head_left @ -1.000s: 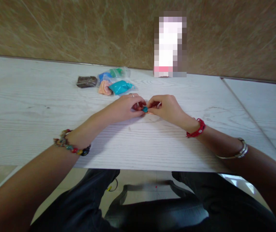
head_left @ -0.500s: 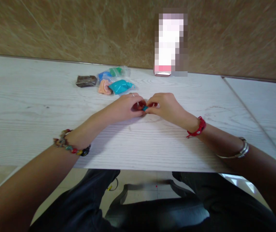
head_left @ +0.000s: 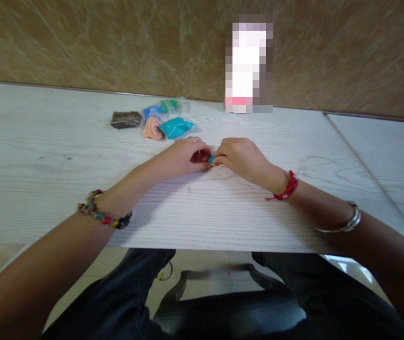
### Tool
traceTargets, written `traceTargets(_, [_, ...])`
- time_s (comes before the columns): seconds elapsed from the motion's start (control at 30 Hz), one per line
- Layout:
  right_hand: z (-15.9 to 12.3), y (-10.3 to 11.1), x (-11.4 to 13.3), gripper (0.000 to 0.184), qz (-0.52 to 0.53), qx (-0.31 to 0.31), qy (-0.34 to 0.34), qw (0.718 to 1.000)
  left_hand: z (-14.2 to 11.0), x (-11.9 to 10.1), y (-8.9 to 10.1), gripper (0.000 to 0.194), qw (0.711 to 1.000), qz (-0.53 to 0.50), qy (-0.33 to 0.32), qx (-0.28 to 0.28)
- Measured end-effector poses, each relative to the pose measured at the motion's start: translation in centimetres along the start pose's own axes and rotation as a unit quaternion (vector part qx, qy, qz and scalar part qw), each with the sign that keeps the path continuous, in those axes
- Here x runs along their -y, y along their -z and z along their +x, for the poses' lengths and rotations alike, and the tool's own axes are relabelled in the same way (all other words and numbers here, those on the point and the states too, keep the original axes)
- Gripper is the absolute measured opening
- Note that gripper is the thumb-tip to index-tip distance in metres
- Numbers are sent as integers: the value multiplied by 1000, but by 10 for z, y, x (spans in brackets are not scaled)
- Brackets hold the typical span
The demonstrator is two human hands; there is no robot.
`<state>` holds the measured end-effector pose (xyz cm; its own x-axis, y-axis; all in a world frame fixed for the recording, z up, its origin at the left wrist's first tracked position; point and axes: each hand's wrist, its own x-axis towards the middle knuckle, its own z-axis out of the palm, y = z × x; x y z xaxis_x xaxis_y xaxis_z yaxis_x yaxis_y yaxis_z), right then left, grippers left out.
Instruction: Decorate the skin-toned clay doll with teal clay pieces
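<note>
White wood-grain table (head_left: 195,212), brown marbled wall (head_left: 117,47) beyond, hands (head_left: 182,157) (head_left: 241,157) pinching small teal piece (head_left: 211,160)

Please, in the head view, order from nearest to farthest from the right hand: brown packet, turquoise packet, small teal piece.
1. Small teal piece: between the left hand and right hand.
2. Turquoise packet: beyond the left hand.
3. Brown packet: left of the turquoise one.

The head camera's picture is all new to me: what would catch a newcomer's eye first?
Probably the bright, pixelated patch against the brown wall at the back of the white table. Next, perhaps, the colourful bags, grouped to its left near the wall. Then the left hand and right hand, meeting mid-table at a small blue lump.
</note>
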<state>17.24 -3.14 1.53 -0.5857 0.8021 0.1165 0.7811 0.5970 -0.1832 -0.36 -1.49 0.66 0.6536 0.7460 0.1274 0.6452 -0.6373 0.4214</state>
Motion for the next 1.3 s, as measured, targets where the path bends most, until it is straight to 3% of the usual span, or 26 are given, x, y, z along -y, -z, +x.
traceTargets(0.23, [-5, 8, -5, 24, -53, -7, 52, 997, -1, -2, 0, 16, 1000, -6, 13, 1])
traceTargets(0.37, [-5, 2, -6, 24, -99, -58, 103, 988, -1, -2, -1, 16, 1000, -5, 24, -3])
traceTargets(0.57, [-5, -5, -3, 27, -145, -56, 151, 976, -1, 1, -1, 18, 1000, -4, 11, 3])
traceTargets(0.83, [-5, -10, -8, 29, -140, -91, 160, 973, -1, 2, -1, 16, 1000, 3, 6, 2])
traceTargets(1.3, [-6, -12, 0, 27, -146, -100, 156, 972, -3, 2, 3, 19, 1000, -10, 2, 20])
